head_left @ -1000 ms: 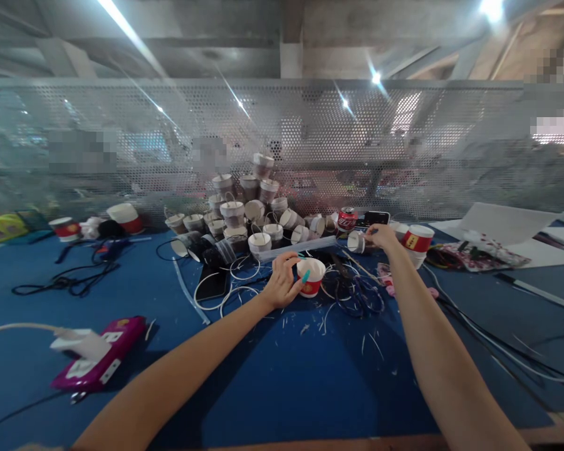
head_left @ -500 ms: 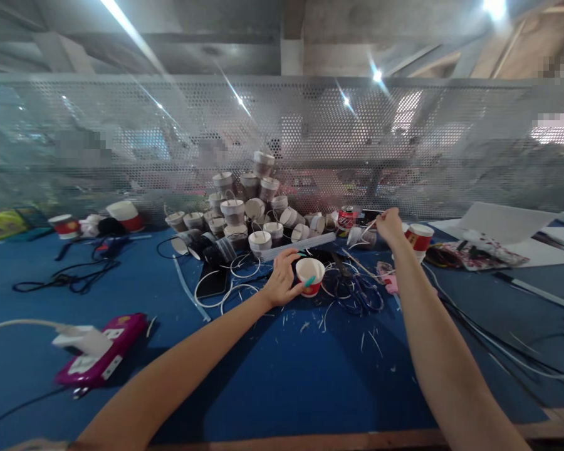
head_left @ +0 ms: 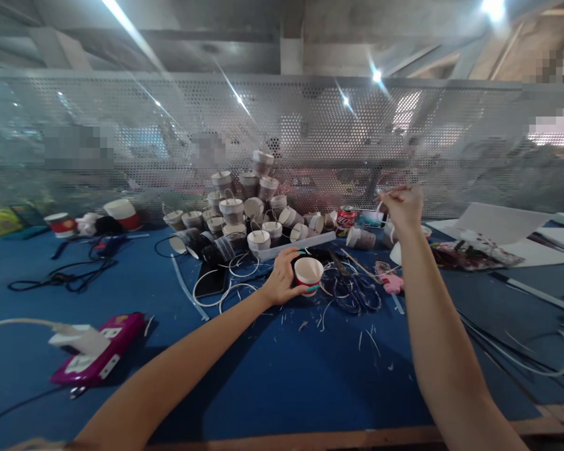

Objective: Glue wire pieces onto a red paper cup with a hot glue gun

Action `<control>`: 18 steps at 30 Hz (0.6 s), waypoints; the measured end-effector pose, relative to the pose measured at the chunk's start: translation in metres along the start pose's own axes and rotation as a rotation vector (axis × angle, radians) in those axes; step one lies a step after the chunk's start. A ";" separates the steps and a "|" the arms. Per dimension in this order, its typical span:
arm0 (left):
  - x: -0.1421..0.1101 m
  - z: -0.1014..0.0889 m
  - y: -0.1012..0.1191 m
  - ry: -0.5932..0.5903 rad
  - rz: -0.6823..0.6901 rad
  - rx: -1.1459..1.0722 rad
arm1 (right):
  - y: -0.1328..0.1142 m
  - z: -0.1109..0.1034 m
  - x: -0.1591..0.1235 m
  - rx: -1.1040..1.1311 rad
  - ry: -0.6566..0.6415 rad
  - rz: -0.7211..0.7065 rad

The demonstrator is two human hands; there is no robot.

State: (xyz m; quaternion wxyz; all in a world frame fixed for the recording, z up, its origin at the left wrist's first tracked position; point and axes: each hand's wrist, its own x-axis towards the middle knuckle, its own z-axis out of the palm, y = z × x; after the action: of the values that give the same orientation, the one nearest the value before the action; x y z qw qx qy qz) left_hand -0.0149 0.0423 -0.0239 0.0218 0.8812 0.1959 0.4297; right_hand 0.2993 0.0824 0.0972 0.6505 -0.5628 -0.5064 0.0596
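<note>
Left hand [head_left: 279,279]: I had it low, forearm slanting in from the near left, thumb across the near side of the paper cup [head_left: 309,269], fingers curled round its left, grasping it. The cup stood mouth up on the blue table [head_left: 272,388], in front of the pile of wrapped cups [head_left: 232,212].

Right hand [head_left: 407,203]: raised, forearm steep, wrist bent inward, fingertips pinched on a pale strip [head_left: 381,205]; blurred, its far end unclear to me.

Risks, my judgement: too hard a thumb would have dented the thin wall; too light a hold, with a tug from above, would have tipped it. The scissors [head_left: 357,293] lay just to its right, ready to snag a sleeve of strip. A careless right elbow or wrist could have knocked the red can [head_left: 346,217].
</note>
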 end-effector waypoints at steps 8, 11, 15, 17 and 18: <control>0.001 0.000 0.002 -0.168 -0.170 -0.130 | -0.060 0.025 -0.032 0.096 -0.159 -0.300; -0.001 -0.001 0.004 -0.177 -0.164 -0.229 | -0.059 0.040 -0.043 0.081 -0.226 -0.334; 0.004 -0.009 0.007 0.057 -0.221 -0.176 | -0.050 0.059 -0.051 0.058 -0.134 -0.331; 0.016 -0.019 0.007 0.223 -0.344 -0.091 | -0.045 0.067 -0.054 0.063 -0.148 -0.283; 0.023 -0.027 0.007 0.260 -0.434 -0.010 | -0.044 0.070 -0.056 0.062 -0.210 -0.260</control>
State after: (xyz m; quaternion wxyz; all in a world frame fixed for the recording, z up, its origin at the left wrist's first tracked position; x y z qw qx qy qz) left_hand -0.0201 0.0409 0.0116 0.0924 0.7558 0.3794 0.5256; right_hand 0.2002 0.0775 0.0890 0.6134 -0.4627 -0.6382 0.0492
